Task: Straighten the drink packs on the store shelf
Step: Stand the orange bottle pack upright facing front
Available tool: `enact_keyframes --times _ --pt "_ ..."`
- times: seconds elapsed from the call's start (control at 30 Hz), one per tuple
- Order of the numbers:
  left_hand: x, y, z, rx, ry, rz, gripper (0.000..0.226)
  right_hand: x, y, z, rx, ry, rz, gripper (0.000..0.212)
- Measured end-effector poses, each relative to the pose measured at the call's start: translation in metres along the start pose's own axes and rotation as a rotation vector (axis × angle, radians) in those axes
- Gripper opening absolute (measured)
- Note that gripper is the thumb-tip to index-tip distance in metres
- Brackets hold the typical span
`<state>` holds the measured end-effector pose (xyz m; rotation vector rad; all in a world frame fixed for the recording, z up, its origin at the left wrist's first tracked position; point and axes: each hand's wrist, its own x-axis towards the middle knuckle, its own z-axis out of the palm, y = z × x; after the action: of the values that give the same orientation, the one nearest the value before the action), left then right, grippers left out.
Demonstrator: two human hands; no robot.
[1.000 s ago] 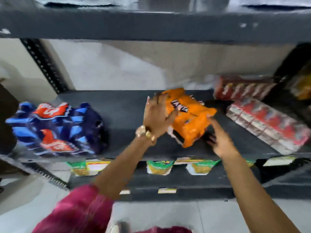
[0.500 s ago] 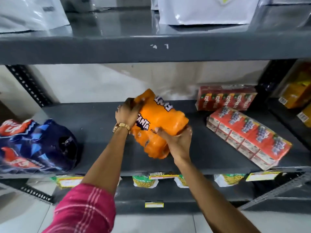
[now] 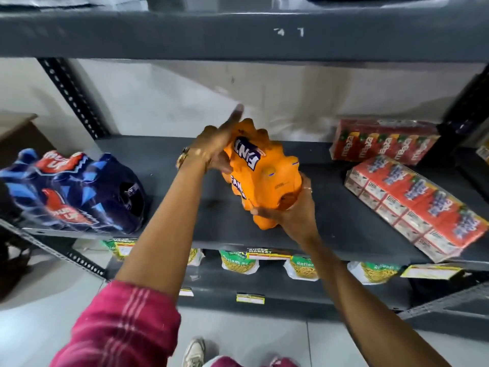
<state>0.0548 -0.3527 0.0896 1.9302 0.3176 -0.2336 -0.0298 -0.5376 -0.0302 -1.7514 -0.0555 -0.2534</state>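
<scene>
An orange shrink-wrapped Fanta pack (image 3: pixel 267 176) is tilted up off the grey shelf (image 3: pixel 169 165) near its middle. My left hand (image 3: pixel 214 144) presses flat against the pack's far left side, fingers stretched toward the back wall. My right hand (image 3: pixel 291 210) grips the pack's near lower end from underneath. A dark blue Thums Up pack (image 3: pixel 76 192) lies on its side at the shelf's left end. At the right, one red juice-carton pack (image 3: pixel 415 205) lies askew over the front edge, another red carton pack (image 3: pixel 383 140) sits at the back.
The shelf above (image 3: pixel 238 33) hangs low over the working space. A slotted upright post (image 3: pixel 71 96) stands at back left. Snack packets (image 3: pixel 239 263) and price tags hang along the lower shelf. My shoe (image 3: pixel 194 350) shows on the tiled floor.
Both hands went from reaching for the orange pack to gripping it. They have lifted it and turned it more upright, its far end now raised toward the back wall.
</scene>
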Motion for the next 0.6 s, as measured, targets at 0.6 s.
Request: enact_keyframes --times 0.6 --pt "-0.019 0.01 0.031 1.158 -0.286 0.684 0.101 -0.016 0.026 -0.032 -0.086 0.261 0.149 0.094"
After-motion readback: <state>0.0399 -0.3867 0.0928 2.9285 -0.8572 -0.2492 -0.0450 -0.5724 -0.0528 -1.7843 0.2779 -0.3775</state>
